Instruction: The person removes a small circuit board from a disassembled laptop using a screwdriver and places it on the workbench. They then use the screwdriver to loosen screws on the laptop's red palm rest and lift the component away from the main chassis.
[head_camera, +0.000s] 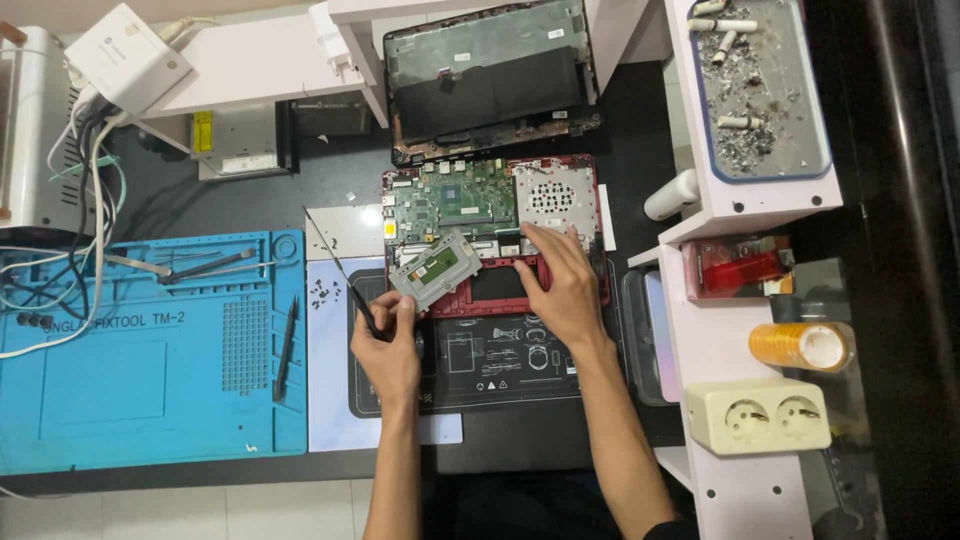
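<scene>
Red laptop base (500, 300) lies open on tabletop (330, 190), bottom cover already off; green mainboard (452, 200) and perforated silver plate (553, 195) exposed just beyond both hands. Separate dark shell w/ black panel (487, 75) sits further away, past the base.

Touchpad module (436, 268), grey w/ greenish centre, looks freed from its seat: tilted, raised at one end, resting over the base edge btwn the two hands. Judged: disassembly well along (cover off, touchpad loose); mainboard and silver plate not yet out, as far as seen.

Left hand (388, 345): fingers closed around a thin screwdriver (340, 270), fingertips touching near corner of touchpad module. Right hand (558, 285): flat, fingers spread, pressing on base just right of module; grips nothing.

Orientation: module long axis runs diagonal, from near-left by left hand up toward right hand; the right-hand end sits further away. Screwdriver shaft points away and leftward from left hand.

Loose small screws (322, 292) just left of left hand. Blue work mat (150, 350) w/ tweezers (286, 350) further left.
</scene>
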